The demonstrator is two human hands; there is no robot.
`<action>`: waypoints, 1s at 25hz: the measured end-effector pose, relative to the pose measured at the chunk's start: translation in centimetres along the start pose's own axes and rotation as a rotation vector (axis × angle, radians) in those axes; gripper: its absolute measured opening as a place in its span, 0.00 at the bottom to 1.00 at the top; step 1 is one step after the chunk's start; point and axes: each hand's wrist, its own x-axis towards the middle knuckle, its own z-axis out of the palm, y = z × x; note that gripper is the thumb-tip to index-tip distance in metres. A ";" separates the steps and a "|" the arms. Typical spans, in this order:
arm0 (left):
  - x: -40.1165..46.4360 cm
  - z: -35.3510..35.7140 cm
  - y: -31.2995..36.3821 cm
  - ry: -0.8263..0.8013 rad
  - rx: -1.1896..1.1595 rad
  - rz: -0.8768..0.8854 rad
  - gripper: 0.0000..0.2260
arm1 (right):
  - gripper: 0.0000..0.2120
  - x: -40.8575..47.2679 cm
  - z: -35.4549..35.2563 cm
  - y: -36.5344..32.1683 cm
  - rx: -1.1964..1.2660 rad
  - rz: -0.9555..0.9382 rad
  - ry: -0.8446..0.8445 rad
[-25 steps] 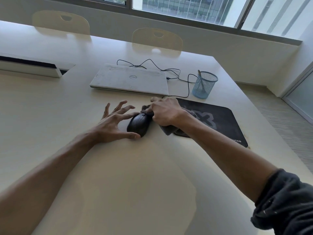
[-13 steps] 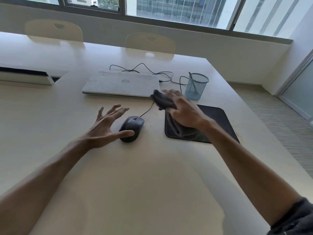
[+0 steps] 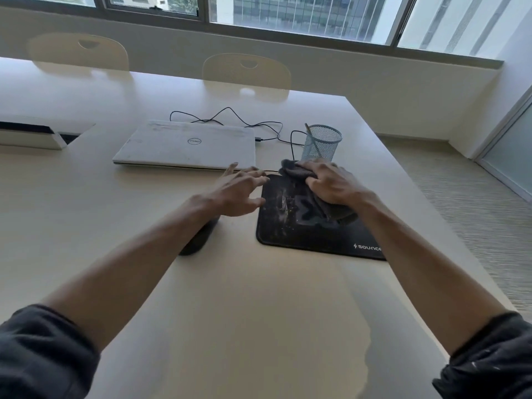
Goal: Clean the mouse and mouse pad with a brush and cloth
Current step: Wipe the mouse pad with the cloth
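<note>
right hand (image 3: 335, 184) pressed down on a crumpled dark grey cloth (image 3: 322, 197) at the far edge of the black rectangular fabric mouse pad (image 3: 290, 228), fingers curled over the bunched fabric – likely a grip meant to bear down and drag the cloth across the pale smears and specks showing on the pad's left half. left hand (image 3: 239, 191) spread wide and holding nothing, fingertips just beside the pad's far left corner, seemingly placed to pin that corner so the pad does not slide under the wiping. black corded computer mouse (image 3: 198, 237) parked on the cream table (image 3: 259, 312) just off the pad's left edge, mostly hidden beneath the left forearm – set aside, by the look of it, to free the pad's surface. blue wire-mesh pen cup (image 3: 321, 142) standing close behind the cloth, a slim handle poking out, possibly the brush, too small to tell. closed white laptop (image 3: 187, 145) toward the table's far edge, its thin black cable (image 3: 230, 116) looping behind it.
</note>
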 end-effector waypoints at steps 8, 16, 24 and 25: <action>1.8 -0.3 0.0 -0.312 0.027 -0.052 0.28 | 0.30 2.7 3.3 -0.6 -0.204 -0.051 -0.087; 1.1 -0.4 -0.5 -0.322 0.102 -0.036 0.39 | 0.24 3.6 3.8 0.0 -0.208 -0.123 -0.038; 1.5 -1.3 -0.7 -0.404 0.157 -0.067 0.41 | 0.21 -0.3 4.4 -2.1 -0.268 -0.259 0.054; 1.5 -1.4 -0.7 -0.404 0.162 -0.064 0.42 | 0.22 -1.5 4.4 -2.2 -0.278 -0.286 0.047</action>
